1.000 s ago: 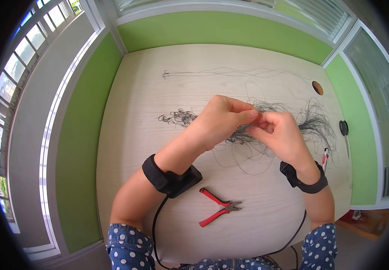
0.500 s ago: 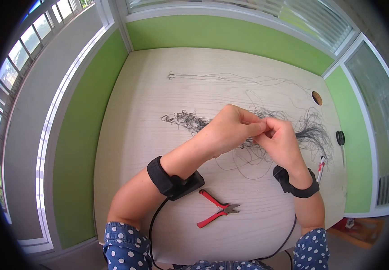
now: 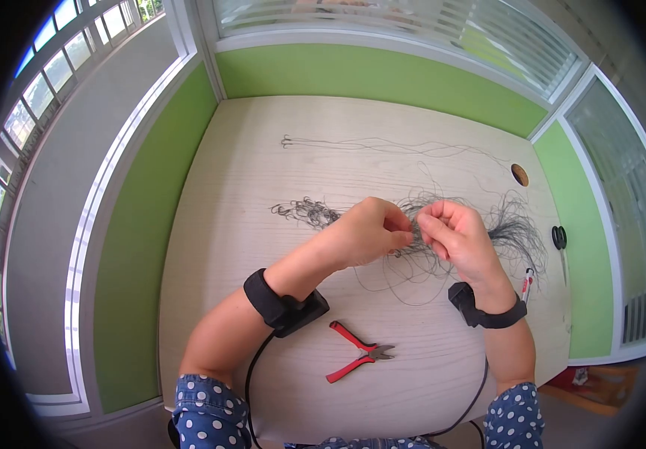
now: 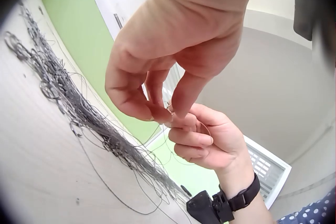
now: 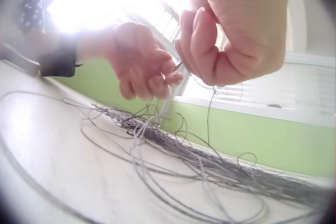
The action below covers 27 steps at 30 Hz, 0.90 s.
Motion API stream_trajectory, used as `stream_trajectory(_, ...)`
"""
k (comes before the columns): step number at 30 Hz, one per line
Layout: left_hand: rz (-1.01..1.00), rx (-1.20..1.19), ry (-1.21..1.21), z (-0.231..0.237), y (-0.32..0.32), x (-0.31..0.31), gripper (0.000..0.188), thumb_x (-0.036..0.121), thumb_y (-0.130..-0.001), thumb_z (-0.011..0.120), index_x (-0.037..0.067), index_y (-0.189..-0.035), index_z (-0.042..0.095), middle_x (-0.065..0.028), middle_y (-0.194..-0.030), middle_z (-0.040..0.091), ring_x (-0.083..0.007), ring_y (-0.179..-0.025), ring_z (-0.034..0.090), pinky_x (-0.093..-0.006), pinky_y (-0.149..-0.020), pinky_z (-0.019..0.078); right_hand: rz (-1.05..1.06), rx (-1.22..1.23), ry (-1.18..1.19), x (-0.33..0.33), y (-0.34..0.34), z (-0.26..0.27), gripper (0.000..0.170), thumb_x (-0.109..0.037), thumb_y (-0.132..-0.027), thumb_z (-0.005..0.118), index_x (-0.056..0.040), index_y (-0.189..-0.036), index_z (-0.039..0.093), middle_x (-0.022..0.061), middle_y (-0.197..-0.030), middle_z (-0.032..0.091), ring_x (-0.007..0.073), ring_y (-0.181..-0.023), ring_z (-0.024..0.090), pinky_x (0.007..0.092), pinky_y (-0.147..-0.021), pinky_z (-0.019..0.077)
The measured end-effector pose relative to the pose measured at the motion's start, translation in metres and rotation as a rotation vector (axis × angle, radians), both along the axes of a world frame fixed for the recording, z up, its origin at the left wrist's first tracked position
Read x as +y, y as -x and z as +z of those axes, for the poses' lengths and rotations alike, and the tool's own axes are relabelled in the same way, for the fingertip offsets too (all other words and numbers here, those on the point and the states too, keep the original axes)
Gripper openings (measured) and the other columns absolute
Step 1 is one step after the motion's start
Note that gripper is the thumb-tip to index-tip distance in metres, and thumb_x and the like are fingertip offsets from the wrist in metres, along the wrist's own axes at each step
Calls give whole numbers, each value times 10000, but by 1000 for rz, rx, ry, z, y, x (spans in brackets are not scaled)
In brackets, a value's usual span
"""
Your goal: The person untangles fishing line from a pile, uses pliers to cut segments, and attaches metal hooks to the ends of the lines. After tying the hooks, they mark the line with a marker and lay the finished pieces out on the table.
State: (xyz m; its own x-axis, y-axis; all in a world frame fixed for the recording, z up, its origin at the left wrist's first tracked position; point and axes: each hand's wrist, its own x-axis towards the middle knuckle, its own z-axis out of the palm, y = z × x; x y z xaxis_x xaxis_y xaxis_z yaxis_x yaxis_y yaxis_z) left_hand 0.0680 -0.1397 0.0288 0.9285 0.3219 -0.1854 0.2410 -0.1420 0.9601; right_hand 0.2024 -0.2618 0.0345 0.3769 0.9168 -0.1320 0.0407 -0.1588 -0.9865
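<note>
My left hand (image 3: pixel 371 232) pinches a small dark fishing hook (image 5: pixel 178 66) between thumb and fingertips, partly hidden by them. Close to its right, my right hand (image 3: pixel 457 236) has its fingers curled and pinches a thin fishing line (image 5: pixel 209 116) that hangs from it in the right wrist view. A narrow gap parts the two hands in the head view. Beneath them lies a tangled bundle of dark line (image 3: pixel 516 228), with many hooks (image 3: pixel 306 212) clustered at its left end. Loose loops spill from the bundle toward me.
Farther back, a few hooks (image 3: pixel 286 141) lie with their lines stretched out to the right. Red-handled pliers (image 3: pixel 368 353) rest open near the front. Black-handled scissors (image 3: pixel 559 238) and a marker (image 3: pixel 528 280) lie at the right, and a round hole (image 3: pixel 519 175) pierces the tabletop.
Fingertips that met half a second ago are now slightly apart, the left hand having drawn back to the left. The head view has shifted a little. Pliers and bundle stay put.
</note>
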Motion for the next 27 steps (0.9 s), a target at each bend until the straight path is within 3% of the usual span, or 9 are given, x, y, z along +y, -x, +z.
stream_trajectory(4,26,35,41,3,0,0,208,164,-791,628,-37,-834,602,-50,-687,583,-105,-617,538,-233,-553,434,15,-19,-5,-1,-1,1,146,-137,-852,574,9,-855,584,17,-659,560,21,-473,415,169,-415,314)
stream_trajectory(12,10,-32,-244,0,2,-4,183,143,-806,602,-40,-794,605,-56,-651,581,-103,-576,529,-250,-520,434,79,-242,77,-4,2,8,139,-108,-823,605,30,-835,589,32,-717,603,75,-648,564,209,-573,454)
stream_trajectory(16,32,-48,-235,-1,2,-5,185,142,-810,602,-43,-810,605,-54,-648,581,-103,-568,525,-251,-518,433,83,-256,120,-6,-1,8,133,-102,-818,609,29,-834,591,32,-721,606,70,-639,559,206,-567,450)
stream_trajectory(18,80,-69,-158,-1,2,-5,190,144,-815,600,-46,-826,603,-58,-649,581,-100,-571,526,-246,-516,431,111,-316,94,-7,-3,7,103,-110,-819,610,-11,-818,580,5,-657,581,16,-484,448,166,-415,333)
stream_trajectory(27,79,-35,19,1,1,-1,179,126,-800,633,-47,-834,602,-55,-674,582,-96,-590,546,-230,-533,454,56,-239,64,-6,-2,9,101,-110,-817,614,-14,-813,584,6,-662,579,22,-502,464,166,-426,347)
